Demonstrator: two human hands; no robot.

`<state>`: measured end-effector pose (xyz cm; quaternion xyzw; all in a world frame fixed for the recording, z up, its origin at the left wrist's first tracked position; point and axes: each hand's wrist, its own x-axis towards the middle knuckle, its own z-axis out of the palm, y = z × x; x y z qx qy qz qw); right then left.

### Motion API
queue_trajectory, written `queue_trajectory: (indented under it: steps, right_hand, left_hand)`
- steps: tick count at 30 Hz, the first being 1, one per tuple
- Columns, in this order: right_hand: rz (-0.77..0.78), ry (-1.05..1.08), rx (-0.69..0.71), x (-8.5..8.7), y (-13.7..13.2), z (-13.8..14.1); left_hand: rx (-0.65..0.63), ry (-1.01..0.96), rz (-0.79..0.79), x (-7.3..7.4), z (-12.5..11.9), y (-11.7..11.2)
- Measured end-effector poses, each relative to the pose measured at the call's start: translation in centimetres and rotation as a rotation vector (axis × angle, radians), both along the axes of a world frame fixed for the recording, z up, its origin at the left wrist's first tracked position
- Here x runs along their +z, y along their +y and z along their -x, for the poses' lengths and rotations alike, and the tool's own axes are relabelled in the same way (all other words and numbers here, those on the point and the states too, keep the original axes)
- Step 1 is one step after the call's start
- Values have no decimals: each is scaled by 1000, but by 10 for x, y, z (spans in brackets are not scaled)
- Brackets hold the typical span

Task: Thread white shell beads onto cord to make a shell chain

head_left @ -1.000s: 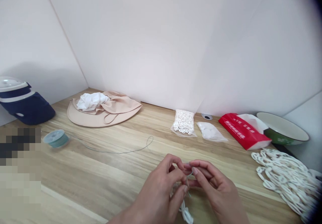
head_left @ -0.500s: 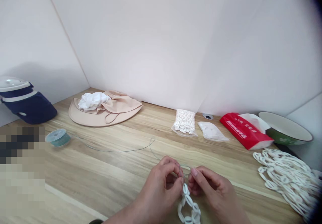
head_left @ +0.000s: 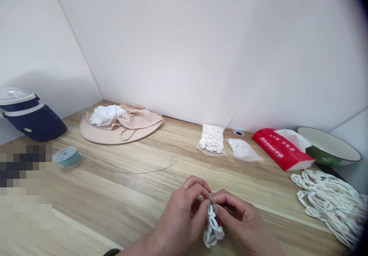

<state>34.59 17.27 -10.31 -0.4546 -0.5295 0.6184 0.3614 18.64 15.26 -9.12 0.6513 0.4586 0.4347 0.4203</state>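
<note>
From here I see both hands meeting low over the table (head_left: 120, 206). The left hand (head_left: 184, 212) is curled nearly closed, thumb and forefinger pinching the thread (head_left: 138, 172) at the top of a short shell chain (head_left: 212, 225). The right hand (head_left: 243, 219) presses in from the other side, its fingertips also drawn together on the thread; exactly which strand each has, I can't tell. The white chain hangs below the fingertips, between the two hands.

The thread trails back over the wood, with a small loop along the way, toward a pale green spool (head_left: 68, 157) on the left. Beyond the hands lie a clear bag of white shells (head_left: 212, 139), a smaller bag (head_left: 244, 151) just beside it, and a red tissue packet (head_left: 278, 148) touching or nearly touching a green bowl (head_left: 330, 158). To the right spreads a heap of strung white shells (head_left: 333, 204). At the back left, a white cloth (head_left: 107, 115) sits on a beige hat (head_left: 99, 138).
</note>
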Motion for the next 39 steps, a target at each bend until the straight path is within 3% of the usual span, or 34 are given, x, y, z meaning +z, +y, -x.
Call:
queue_trajectory:
  steps: [10,13,18,20,22,27,29,32,34,37,39]
  right_hand:
    - [-172,-47,6,2,-1,-1]
    - [-350,-160,-1,0,-2,0]
    - [-779,-310,-1,-3,-8,2]
    - [-849,-345,36,-3,-8,1]
    - [-805,-358,17,-4,-6,-2]
    - [-313,-315,-248,-12,10,-15]
    - [-303,-321,-298,-14,13,-18]
    - [-512,-459,-349,-7,9,-18]
    - [-739,-474,-349,3,2,-17]
    - [-1039,-426,-175,13,-6,-15]
    - [-1133,-454,-56,15,-6,-14]
  left_hand:
    - [43,64,-68,1,3,-2]
    - [62,34,-66,1,2,-1]
    - [184,-121,103,-4,-3,2]
    - [204,-173,134,-7,-4,2]
    - [186,-227,147,-9,-6,1]
    - [39,-555,386,-10,-10,1]
    - [18,-630,489,-8,-12,2]
    - [18,-675,613,-7,-12,3]
    - [24,-687,658,-8,-11,3]
    - [48,-689,633,-8,-10,3]
    - [86,-662,575,-9,-10,4]
